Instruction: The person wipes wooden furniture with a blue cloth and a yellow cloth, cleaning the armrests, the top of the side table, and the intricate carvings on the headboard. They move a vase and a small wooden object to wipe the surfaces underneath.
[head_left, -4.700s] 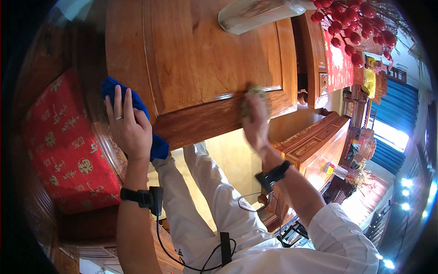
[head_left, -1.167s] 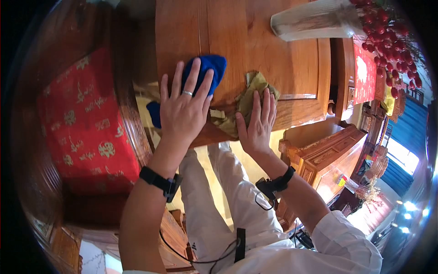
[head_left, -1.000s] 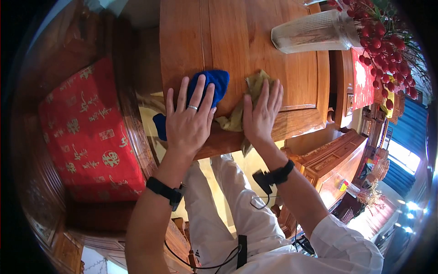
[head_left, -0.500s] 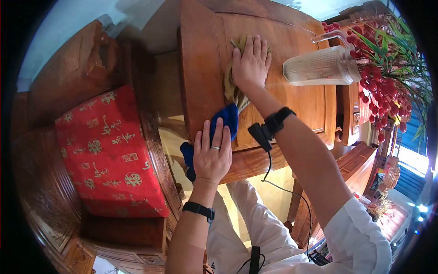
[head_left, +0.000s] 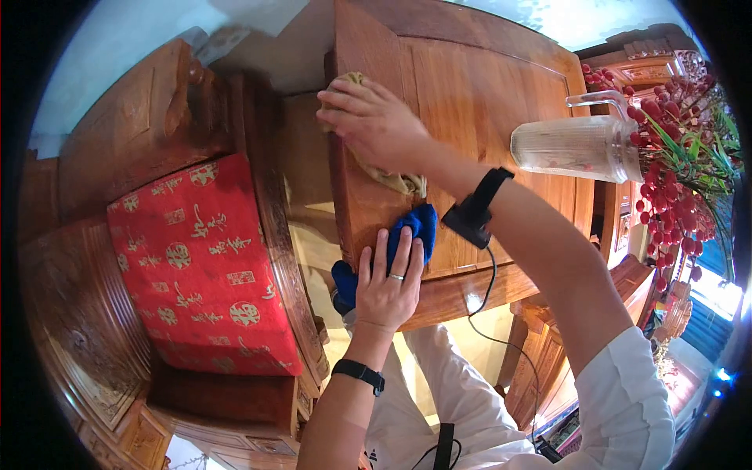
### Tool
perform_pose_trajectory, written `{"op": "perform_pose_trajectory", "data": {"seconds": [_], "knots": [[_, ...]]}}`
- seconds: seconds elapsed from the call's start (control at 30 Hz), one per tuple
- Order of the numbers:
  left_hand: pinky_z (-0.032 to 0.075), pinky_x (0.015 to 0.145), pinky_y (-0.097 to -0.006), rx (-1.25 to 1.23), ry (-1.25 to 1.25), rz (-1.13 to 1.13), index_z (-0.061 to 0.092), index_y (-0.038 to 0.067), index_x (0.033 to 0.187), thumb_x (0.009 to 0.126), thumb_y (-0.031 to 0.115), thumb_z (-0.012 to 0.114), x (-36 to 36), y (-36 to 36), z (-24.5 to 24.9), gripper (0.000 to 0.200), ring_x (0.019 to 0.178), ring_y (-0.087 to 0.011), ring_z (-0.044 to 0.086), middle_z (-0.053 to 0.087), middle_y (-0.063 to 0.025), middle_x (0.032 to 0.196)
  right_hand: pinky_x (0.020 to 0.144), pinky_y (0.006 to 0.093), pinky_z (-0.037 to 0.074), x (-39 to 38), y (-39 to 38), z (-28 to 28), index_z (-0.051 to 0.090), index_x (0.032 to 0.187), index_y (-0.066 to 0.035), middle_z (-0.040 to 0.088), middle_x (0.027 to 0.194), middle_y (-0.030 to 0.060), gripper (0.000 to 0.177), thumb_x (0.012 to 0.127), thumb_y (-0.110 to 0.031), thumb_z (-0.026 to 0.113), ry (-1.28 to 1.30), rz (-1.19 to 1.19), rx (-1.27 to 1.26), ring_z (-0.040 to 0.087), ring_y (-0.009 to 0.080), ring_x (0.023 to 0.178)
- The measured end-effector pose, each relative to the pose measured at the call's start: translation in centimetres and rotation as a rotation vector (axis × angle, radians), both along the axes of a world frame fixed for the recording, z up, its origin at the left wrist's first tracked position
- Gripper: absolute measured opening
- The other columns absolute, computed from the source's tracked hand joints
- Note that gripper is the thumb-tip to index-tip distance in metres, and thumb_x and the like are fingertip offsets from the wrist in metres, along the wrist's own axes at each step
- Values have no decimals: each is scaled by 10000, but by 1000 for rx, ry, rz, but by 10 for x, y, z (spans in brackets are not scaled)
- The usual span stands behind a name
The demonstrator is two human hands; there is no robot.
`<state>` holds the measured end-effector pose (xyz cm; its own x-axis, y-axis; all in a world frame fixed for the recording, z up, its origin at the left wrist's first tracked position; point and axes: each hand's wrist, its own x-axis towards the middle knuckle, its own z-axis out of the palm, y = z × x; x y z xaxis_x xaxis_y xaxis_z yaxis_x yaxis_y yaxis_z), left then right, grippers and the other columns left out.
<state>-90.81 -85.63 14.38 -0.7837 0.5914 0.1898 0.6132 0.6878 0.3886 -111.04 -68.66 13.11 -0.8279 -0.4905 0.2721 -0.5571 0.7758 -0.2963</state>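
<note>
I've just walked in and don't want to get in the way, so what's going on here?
Someone has both bare hands on cloths at a brown wooden table. Their right hand is over a crumpled olive-yellow cloth by the table's edge, and their left hand lies with fingers spread on a dark blue cloth. A clear ribbed pitcher stands on the table, with red-berry sprays at its mouth.

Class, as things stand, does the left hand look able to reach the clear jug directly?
Probably not: the right forearm slants between the left hand and the clear jug, and would likely need to move aside.
</note>
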Motion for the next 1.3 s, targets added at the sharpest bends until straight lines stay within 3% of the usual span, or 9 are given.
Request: {"op": "perform_pose_trajectory", "data": {"seconds": [0.23, 0.3, 0.37, 0.53, 0.63, 0.77, 0.87, 1.1, 1.3], "knots": [[241, 1193, -619, -67, -108, -217, 502, 228, 1496, 955, 304, 629, -42, 14, 9, 561, 1483, -314, 348, 426, -38, 1586, 1187, 522, 279, -74, 63, -24, 537, 1427, -133, 480, 1533, 91, 444, 1024, -306, 470, 249, -492, 167, 386, 298, 1456], [235, 1196, -623, -43, -115, -174, 504, 228, 1496, 959, 311, 626, -71, 24, 7, 556, 1480, -314, 355, 431, -34, 1583, 1122, 486, 396, -75, 72, -16, 529, 1412, -67, 534, 1438, 133, 454, 1076, -338, 387, 279, -614, 282, 490, 281, 1357], [224, 1200, -627, -5, -114, -107, 511, 221, 1492, 973, 308, 614, -93, 33, 7, 537, 1479, -318, 359, 444, -37, 1576, 1156, 503, 341, -76, 105, -13, 557, 1404, -111, 539, 1455, 161, 465, 1014, -360, 504, 178, -872, 228, 454, 351, 1385], [268, 1177, -624, -42, -12, 60, 535, 176, 1466, 974, 319, 604, -109, 35, 4, 517, 1440, -356, 413, 473, -75, 1556, 1148, 597, 300, -48, 116, -32, 481, 1478, -97, 435, 1556, 150, 553, 1017, -401, 473, 181, -1239, 134, 337, 416, 1455], [347, 1125, -598, -43, -21, 422, 546, 132, 1452, 964, 295, 591, -114, 48, 4, 517, 1385, -427, 460, 495, -121, 1532, 1155, 604, 285, -47, 116, -61, 527, 1454, -127, 438, 1557, 143, 525, 1018, -416, 475, 232, -1072, 561, 322, 429, 1465], [464, 1037, -533, -47, 38, 367, 566, 90, 1424, 951, 264, 595, -112, 48, 1, 505, 1318, -472, 511, 504, -163, 1514, 1175, 601, 260, -61, 45, -21, 578, 1417, -154, 481, 1527, 106, 443, 1023, -339, 496, 130, -559, -56, 345, 391, 1461], [528, 959, -511, -46, 62, 329, 575, 77, 1409, 928, 236, 614, -115, 43, 1, 508, 1291, -492, 528, 514, -175, 1500, 1189, 580, 250, -83, 57, -9, 578, 1417, -160, 500, 1509, 97, 429, 1021, -308, 506, 157, -361, 62, 358, 364, 1456], [554, 939, -511, -72, 38, 319, 588, 71, 1392, 904, 238, 631, -112, 44, 2, 518, 1290, -499, 526, 526, -176, 1485, 1224, 574, 171, -117, 91, -14, 514, 1482, -163, 422, 1587, 73, 470, 1057, -331, 405, 105, -883, 84, 268, 331, 1518], [539, 957, -529, 28, 14, 333, 593, 67, 1386, 885, 232, 646, -113, 42, 1, 529, 1283, -508, 524, 526, -176, 1483, 1240, 533, 142, -100, 177, -5, 376, 1570, -142, 257, 1668, 141, 570, 1053, -380, 349, -236, -1439, 155, 172, 379, 1544]]}}
